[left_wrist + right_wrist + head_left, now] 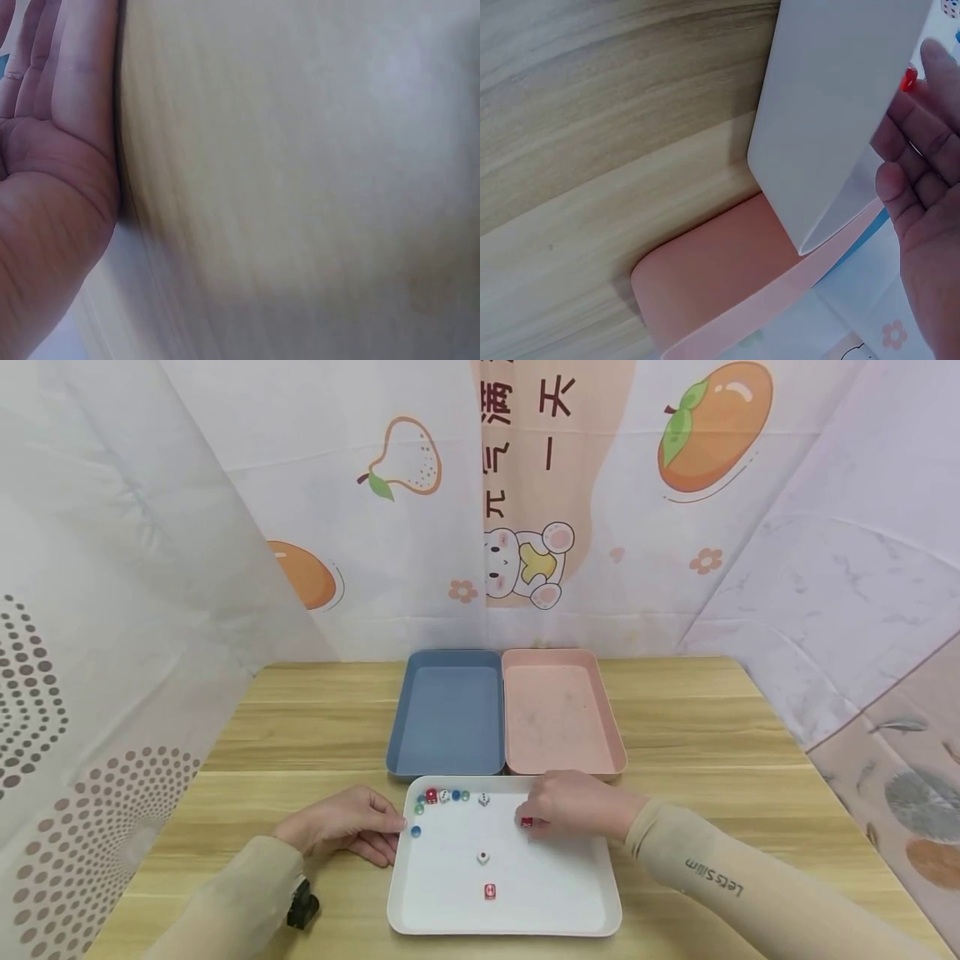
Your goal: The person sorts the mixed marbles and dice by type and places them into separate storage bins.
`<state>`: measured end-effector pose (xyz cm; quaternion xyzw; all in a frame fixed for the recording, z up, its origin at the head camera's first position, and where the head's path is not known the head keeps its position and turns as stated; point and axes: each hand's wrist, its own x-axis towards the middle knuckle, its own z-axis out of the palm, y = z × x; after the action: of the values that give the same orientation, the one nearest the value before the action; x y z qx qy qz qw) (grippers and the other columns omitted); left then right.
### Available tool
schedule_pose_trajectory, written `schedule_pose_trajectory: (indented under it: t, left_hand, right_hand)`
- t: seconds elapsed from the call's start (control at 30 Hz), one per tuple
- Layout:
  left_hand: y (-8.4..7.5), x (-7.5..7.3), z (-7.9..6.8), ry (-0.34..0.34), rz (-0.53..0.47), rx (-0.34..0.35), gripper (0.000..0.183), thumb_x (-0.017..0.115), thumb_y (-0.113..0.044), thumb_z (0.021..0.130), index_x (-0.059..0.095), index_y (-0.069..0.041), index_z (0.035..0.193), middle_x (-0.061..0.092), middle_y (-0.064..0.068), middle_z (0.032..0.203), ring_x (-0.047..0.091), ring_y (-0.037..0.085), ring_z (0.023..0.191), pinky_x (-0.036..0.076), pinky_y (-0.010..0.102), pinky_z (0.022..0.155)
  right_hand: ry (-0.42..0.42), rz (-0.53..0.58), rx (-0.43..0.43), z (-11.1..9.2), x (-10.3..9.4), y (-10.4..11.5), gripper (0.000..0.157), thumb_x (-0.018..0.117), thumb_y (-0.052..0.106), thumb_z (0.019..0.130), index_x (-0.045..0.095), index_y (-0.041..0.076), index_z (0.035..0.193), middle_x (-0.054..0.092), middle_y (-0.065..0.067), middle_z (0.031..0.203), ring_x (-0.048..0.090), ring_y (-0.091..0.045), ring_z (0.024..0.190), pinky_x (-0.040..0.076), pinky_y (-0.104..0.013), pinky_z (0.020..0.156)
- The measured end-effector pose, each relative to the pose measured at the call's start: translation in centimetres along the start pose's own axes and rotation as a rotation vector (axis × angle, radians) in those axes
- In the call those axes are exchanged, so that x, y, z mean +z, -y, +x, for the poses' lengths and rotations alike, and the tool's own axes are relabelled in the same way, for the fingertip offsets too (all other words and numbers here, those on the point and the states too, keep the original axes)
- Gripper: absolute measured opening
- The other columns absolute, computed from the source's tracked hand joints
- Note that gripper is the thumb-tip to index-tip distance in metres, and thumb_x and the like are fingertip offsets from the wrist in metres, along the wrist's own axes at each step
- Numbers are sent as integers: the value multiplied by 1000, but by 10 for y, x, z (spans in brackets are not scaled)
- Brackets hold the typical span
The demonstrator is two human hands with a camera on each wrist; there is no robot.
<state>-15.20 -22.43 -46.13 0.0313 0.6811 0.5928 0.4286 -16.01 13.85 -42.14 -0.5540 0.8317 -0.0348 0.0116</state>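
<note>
In the head view, a white tray (547, 893) lies on the table with dice and small round marbles inside. My left hand (348, 822) holds its left rim, thumb at the edge and fingers against the outer wall. Over the tray's upper right, my right hand (566, 806) pinches a red die (527, 822) between thumb and fingertips; the right wrist view also shows this red die (908, 79). Below the middle sit a white die (483, 858) and another red die (490, 891). A white die (483, 799) lies near the far wall.
Along the tray's far left corner are a red die (431, 796), a white die (444, 796) and several blue and green marbles, among them a blue marble (416, 832). Behind stand a blue tray (450, 718) and a pink tray (562, 718), side by side before a printed curtain (420, 568).
</note>
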Motion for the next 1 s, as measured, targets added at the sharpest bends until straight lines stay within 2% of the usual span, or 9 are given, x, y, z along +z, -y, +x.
schedule_pose_trajectory:
  t: [0.3, 0.7, 0.87, 1.0]
  left_hand:
    - [-1, -1, 0, 5, 6, -11, 33, 65, -23, 88, 65, 8, 98, 66, 25, 86, 68, 30, 74, 54, 45, 70]
    - [-1, -1, 1, -2, 3, -21, 34, 66, -25, 87, 66, 7, 99, 67, 24, 86, 68, 30, 75, 54, 45, 71]
    - [-2, 0, 1, -3, 3, -25, 33, 66, -24, 87, 66, 7, 99, 67, 22, 83, 68, 29, 74, 54, 46, 71]
    - [-2, 0, 0, -6, 4, -28, 32, 66, -24, 87, 66, 6, 98, 67, 22, 82, 68, 28, 73, 54, 46, 71]
  right_hand:
    - [31, -19, 72, 2, -2, 3, 13, 70, 11, 80, 68, 24, 80, 58, 15, 69, 44, -5, 63, 42, -17, 61]
    - [15, 7, 81, 1, -1, 1, 12, 74, 12, 77, 70, 22, 81, 59, 12, 72, 48, -4, 66, 45, -16, 63]
    - [6, 31, 61, 0, -7, -4, 12, 74, 12, 78, 71, 22, 83, 63, 14, 77, 52, -2, 70, 45, -14, 66]
    - [-2, 57, 59, 0, -17, -10, 11, 75, 13, 78, 71, 21, 84, 65, 15, 77, 51, -2, 70, 43, -12, 62]
